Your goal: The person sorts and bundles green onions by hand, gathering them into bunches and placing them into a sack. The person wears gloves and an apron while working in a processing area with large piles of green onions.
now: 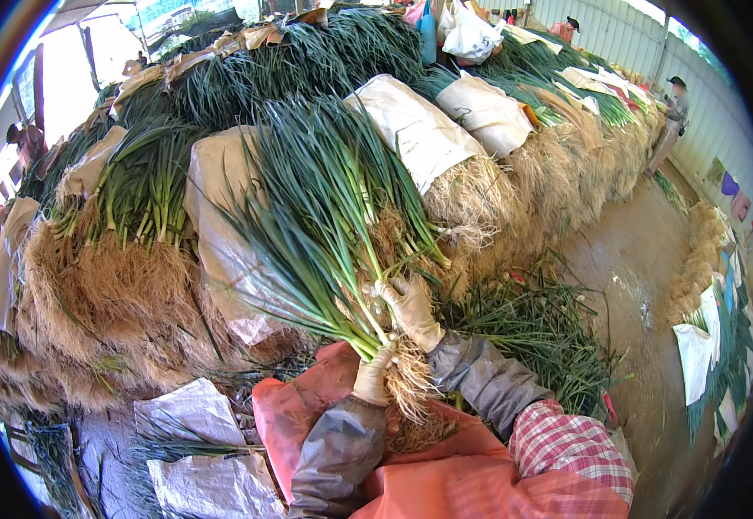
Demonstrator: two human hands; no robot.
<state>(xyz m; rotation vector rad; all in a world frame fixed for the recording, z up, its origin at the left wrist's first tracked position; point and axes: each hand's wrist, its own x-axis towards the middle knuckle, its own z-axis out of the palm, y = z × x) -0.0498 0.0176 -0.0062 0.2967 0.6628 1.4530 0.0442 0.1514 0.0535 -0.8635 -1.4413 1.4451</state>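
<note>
Both my hands wear pale, dirty gloves. My left hand (374,376) is closed around the lower stems of a bunch of green onions (344,318) above an orange-red apron (311,389); the bunch's roots hang down between my wrists. Just above and to the right, my right hand (410,311) has bent fingers at a single green stem beside the bunch; whether it grips that stem is unclear. Long leaves fan up and left over a heap of more green onions. Cut leaves (538,337) lie in a pile right of my right hand.
Large stacks of rooted green onions (123,272) rise ahead and left, partly under pale sacks (409,123). Woven sacks (188,415) lie at lower left. A wet floor aisle (636,305) runs along the right, with more covered onions beyond. A person (671,123) stands by the metal wall; others are farther back.
</note>
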